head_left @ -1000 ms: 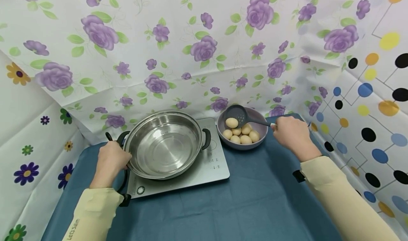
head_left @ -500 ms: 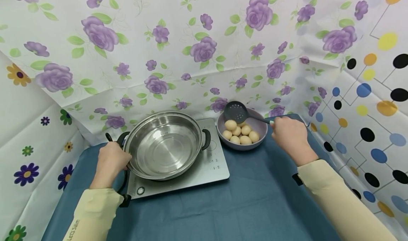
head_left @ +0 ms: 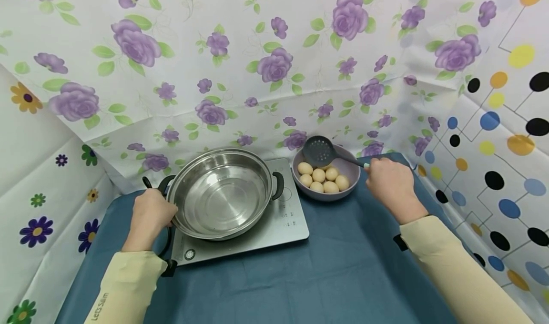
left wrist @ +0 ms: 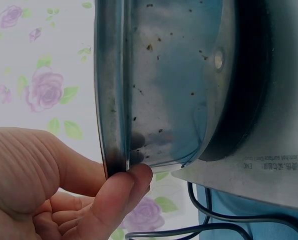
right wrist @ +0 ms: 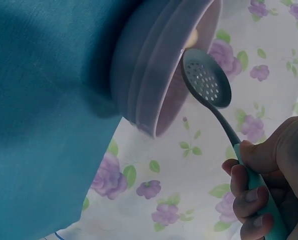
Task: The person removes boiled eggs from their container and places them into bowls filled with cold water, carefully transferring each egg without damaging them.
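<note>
My left hand (head_left: 151, 214) pinches the near-left rim of a wide stainless steel pot (head_left: 223, 205) with black side handles. In the left wrist view, thumb and fingers (left wrist: 113, 195) close over the edge of the pot wall (left wrist: 164, 75). My right hand (head_left: 390, 186) grips the teal handle (right wrist: 259, 195) of a dark grey slotted spoon (head_left: 319, 151). The spoon's head carries nothing and hangs over the back left of a mauve bowl (head_left: 328, 197). Several pale brown eggs (head_left: 319, 175) lie in that bowl, one of them partly behind the spoon head.
Beneath the pot is a silver induction cooker (head_left: 291, 224), with the bowl close to its right side. A black cord (left wrist: 229, 218) runs on the left of the cooker. Blue cloth (head_left: 274, 286) covers the table, and patterned sheets (head_left: 240, 86) wall the back and sides.
The egg on the slotted spoon has rolled off among the others in the bowl. The spoon head has tipped and risen slightly toward the back. My left hand stays at the pot rim.
</note>
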Demonstrator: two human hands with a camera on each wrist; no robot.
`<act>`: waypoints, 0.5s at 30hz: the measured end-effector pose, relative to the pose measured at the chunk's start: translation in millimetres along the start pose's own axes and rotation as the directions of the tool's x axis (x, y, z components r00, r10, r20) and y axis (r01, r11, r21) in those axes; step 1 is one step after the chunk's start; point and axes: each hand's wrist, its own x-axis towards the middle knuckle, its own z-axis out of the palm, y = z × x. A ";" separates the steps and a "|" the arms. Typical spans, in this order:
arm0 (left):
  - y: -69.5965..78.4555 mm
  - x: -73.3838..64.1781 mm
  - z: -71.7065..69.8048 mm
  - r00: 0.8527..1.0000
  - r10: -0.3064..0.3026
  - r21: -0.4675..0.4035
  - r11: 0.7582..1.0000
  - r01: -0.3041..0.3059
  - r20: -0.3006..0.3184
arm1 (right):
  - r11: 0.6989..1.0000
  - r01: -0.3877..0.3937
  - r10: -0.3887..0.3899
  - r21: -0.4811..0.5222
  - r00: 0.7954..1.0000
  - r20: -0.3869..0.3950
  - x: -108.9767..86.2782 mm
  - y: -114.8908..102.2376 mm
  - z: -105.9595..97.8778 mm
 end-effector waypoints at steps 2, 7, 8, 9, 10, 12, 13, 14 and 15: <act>0.6 -0.1 -0.1 1.000 0.002 0.003 1.000 -0.002 0.000 | 1.000 -0.001 0.001 0.003 1.000 0.006 -1.0 1.4 1.5; 1.3 -0.2 0.2 1.000 -0.008 0.008 1.000 0.008 0.004 | 1.000 -0.003 0.003 0.012 1.000 0.010 -3.2 3.5 3.3; 1.5 -0.2 0.1 1.000 -0.010 0.008 1.000 0.010 0.004 | 1.000 -0.003 0.003 0.015 1.000 0.011 -3.7 3.6 3.2; 1.5 -0.1 0.1 1.000 -0.013 0.008 1.000 0.013 0.002 | 1.000 -0.004 0.003 0.018 1.000 0.013 -4.0 4.0 3.3; 1.5 0.0 0.2 1.000 -0.015 0.006 1.000 0.015 0.001 | 1.000 -0.005 0.005 0.021 1.000 0.015 -4.5 4.2 3.2; 1.5 -0.1 0.6 1.000 -0.018 0.006 1.000 0.018 0.000 | 1.000 -0.007 0.007 0.028 1.000 0.023 -5.2 5.3 3.3; 1.5 -0.1 0.7 1.000 -0.019 0.004 1.000 0.019 0.001 | 0.999 -0.011 0.010 0.030 1.000 0.030 -5.5 5.9 3.3; 1.6 -0.2 0.8 1.000 -0.022 0.001 1.000 0.022 0.003 | 0.999 -0.013 0.012 0.033 0.999 0.037 -5.9 6.5 3.3; 1.5 0.0 0.9 1.000 -0.024 0.000 1.000 0.024 0.005 | 0.999 -0.017 0.016 0.039 0.999 0.042 -6.3 7.2 3.3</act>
